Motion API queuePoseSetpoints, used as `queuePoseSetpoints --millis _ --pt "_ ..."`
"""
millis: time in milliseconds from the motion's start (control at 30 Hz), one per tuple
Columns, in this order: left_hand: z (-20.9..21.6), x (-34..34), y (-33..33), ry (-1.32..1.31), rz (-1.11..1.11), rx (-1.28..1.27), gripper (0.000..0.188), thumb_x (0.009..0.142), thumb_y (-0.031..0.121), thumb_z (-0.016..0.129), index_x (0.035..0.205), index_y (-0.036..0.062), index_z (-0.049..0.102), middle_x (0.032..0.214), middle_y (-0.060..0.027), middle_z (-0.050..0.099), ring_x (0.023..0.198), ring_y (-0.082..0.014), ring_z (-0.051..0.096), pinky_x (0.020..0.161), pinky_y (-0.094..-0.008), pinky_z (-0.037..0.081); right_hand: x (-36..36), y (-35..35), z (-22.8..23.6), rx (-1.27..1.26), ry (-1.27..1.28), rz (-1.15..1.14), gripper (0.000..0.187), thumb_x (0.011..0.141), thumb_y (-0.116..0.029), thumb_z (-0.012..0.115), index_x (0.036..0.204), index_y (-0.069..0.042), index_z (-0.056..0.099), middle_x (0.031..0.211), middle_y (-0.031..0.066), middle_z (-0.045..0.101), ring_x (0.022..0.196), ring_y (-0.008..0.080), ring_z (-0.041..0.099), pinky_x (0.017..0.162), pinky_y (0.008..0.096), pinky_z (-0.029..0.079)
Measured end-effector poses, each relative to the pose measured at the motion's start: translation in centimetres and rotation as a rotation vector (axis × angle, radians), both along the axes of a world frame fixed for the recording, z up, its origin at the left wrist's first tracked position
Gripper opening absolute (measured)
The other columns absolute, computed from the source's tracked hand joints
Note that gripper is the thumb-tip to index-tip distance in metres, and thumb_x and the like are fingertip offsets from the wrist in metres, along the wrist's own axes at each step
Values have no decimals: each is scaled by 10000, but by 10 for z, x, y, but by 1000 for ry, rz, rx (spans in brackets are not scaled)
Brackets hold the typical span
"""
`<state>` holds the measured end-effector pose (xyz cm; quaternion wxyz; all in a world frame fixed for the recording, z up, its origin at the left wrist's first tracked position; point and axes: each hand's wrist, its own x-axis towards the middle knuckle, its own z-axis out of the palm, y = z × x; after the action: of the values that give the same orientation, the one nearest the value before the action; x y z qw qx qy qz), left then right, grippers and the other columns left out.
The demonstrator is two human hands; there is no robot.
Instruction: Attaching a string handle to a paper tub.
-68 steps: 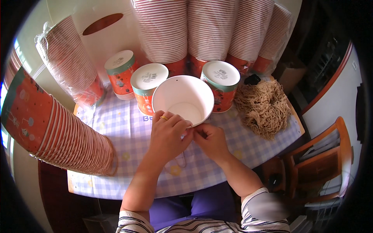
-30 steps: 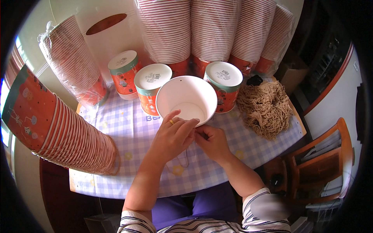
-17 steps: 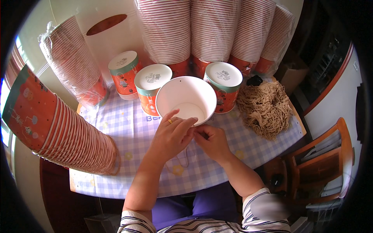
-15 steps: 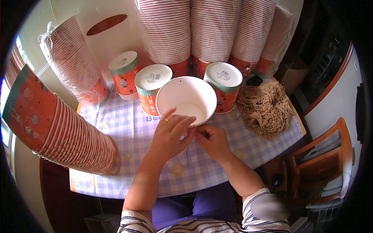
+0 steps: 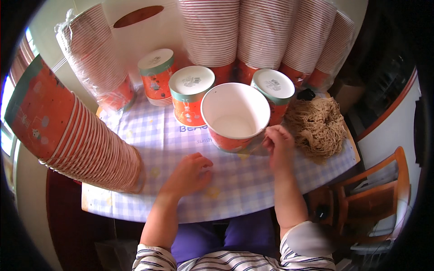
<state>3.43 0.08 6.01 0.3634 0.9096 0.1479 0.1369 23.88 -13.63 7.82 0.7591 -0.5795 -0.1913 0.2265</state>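
An orange paper bucket with a white interior point(image 5: 235, 108) is standing mouth-up near the middle of the table, its near wall now showing where both hands were meeting over the rim a moment ago. The right hand point(image 5: 276, 143) is now working at the rim around four o'clock, fingers curling in to nearly closed at the edge; whether they are gripping the rim or something thin is too blurred to tell. The left hand point(image 5: 192, 174) has come away and is hovering low at seven o'clock, half open with fingers loosely bent, holding nothing that shows. The two-handed handling at the near edge thus seems to be giving way to one-handed handling at the side. Farther out, an upturned orange-and-green paper bucket with a white base point(image 5: 192, 81) is standing toward ten o'clock and a similar upturned bucket point(image 5: 273, 83) toward two. A tangled heap of beige cord point(image 5: 316, 128) is lying past the right hand, between three and four, while a leaning stack of nested orange paper buckets point(image 5: 86, 135) is rising near nine, all resting on a blue-and-white checked tablecloth point(image 5: 149, 189).
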Motion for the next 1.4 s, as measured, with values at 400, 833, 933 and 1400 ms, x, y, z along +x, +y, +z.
queuePoseSetpoints --millis 400,833,933,1400 --pt "3 -4 15 -132 375 -151 117 767 108 605 797 -3 623 760 -125 596 667 -246 590 619 -335 473 -59 20 -22 110 -1266 780 137 704 -81 662 813 -103 583 827 59 551 778 242 540 685 377 433" --pt "-1 2 11 -290 445 -237 144 797 106 644 855 -24 623 787 -85 626 670 -116 578 597 -253 474 -73 39 -42 -111 -1474 1090 106 736 -156 652 813 -110 595 874 51 523 831 240 515 742 360 420" --pt "-2 3 10 -302 446 -267 133 803 99 646 849 -24 624 784 -69 628 678 -99 569 599 -245 470 -75 34 -48 -149 -1537 1023 106 748 -170 642 794 -96 583 857 54 508 845 238 506 765 359 412" --pt "1 -11 14 -21 87 -894 81 828 24 609 898 -14 618 825 -18 624 753 -65 573 675 -213 473 -53 19 -19 -131 -740 813 98 835 -81 588 886 -24 526 793 112 620 767 252 634 688 323 489"
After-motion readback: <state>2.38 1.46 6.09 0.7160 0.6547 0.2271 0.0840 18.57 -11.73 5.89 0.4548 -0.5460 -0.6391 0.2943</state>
